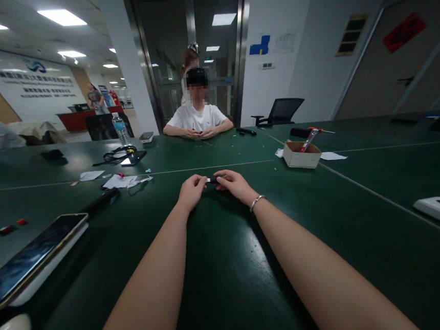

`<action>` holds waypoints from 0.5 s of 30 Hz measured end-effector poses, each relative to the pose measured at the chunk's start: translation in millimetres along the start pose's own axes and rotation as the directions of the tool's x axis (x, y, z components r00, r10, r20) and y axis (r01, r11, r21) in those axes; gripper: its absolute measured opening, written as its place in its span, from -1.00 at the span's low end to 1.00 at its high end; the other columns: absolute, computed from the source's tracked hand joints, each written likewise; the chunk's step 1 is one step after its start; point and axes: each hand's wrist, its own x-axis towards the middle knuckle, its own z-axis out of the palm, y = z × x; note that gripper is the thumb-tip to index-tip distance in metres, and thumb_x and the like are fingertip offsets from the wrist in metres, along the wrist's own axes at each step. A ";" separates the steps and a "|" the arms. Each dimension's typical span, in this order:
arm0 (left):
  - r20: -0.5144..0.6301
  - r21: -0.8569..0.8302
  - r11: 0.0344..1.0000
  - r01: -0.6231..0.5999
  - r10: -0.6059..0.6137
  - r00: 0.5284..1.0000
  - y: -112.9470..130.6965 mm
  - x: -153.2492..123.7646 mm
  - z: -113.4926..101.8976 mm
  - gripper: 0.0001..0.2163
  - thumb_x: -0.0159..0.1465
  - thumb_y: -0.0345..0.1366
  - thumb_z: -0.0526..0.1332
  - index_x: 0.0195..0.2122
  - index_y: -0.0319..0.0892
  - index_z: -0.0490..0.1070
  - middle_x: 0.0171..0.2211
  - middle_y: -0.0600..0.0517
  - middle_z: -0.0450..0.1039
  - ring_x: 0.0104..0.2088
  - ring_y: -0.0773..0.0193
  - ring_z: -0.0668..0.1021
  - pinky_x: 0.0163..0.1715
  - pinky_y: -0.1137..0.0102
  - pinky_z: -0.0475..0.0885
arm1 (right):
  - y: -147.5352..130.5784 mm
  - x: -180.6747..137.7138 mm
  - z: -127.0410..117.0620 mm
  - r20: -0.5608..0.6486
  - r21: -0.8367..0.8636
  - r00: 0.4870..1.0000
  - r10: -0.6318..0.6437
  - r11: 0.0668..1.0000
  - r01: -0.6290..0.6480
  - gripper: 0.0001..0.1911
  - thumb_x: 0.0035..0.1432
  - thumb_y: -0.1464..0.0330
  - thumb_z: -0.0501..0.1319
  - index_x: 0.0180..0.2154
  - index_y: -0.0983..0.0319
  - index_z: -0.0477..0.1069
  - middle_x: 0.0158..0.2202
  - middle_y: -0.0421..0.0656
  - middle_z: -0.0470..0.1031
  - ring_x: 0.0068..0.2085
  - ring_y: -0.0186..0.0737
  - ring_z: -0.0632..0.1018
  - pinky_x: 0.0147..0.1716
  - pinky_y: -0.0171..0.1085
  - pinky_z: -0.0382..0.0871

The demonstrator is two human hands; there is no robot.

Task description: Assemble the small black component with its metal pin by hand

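Observation:
Between my two hands, just above the green table, is a small black object with a silver metal end. It looks like a USB stick or a lighter, but is too small to tell which. My left hand pinches the silver end between thumb and fingertips. On the black end, the thumb and fingers of my right hand are closed. A silver bracelet circles my right wrist. Part of the object is hidden by my fingertips.
A phone lies on a white box at the left, near paper scraps. Farther back are a coiled black cable and a bottle. A small box stands right. A person in white sits opposite.

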 end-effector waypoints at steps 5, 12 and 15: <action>-0.028 0.122 0.992 0.022 -0.019 0.999 6.5 -3.5 -1.9 -0.60 0.24 0.07 0.02 -0.44 -0.15 0.41 -0.48 0.05 0.45 -0.43 0.27 0.45 -0.39 0.39 0.29 | -1.2 -1.5 -0.9 0.045 0.016 0.999 -0.019 1.000 0.018 -0.82 0.12 0.44 0.26 -0.18 0.25 0.48 -0.42 -0.20 0.53 -0.43 -0.38 0.55 -0.38 -0.37 0.46; -0.024 0.196 0.980 0.045 -0.041 0.999 7.6 -3.7 -1.3 -0.47 0.27 0.11 -0.08 -0.51 -0.17 0.46 -0.50 -0.01 0.48 -0.46 0.23 0.47 -0.39 0.34 0.29 | -3.3 -2.6 0.1 0.050 -0.003 0.999 -0.016 1.000 0.016 -0.82 0.12 0.48 0.24 -0.19 0.25 0.48 -0.44 -0.21 0.52 -0.43 -0.38 0.55 -0.37 -0.37 0.45; -0.031 0.146 0.987 0.065 -0.061 0.998 3.6 -2.0 -0.2 -0.46 0.29 0.10 -0.10 -0.45 -0.18 0.49 -0.46 -0.04 0.51 -0.44 0.22 0.49 -0.35 0.32 0.32 | -1.7 -0.7 1.0 0.019 0.005 1.000 -0.003 1.000 0.002 -0.84 0.12 0.48 0.24 -0.20 0.26 0.47 -0.45 -0.21 0.52 -0.45 -0.39 0.55 -0.40 -0.39 0.44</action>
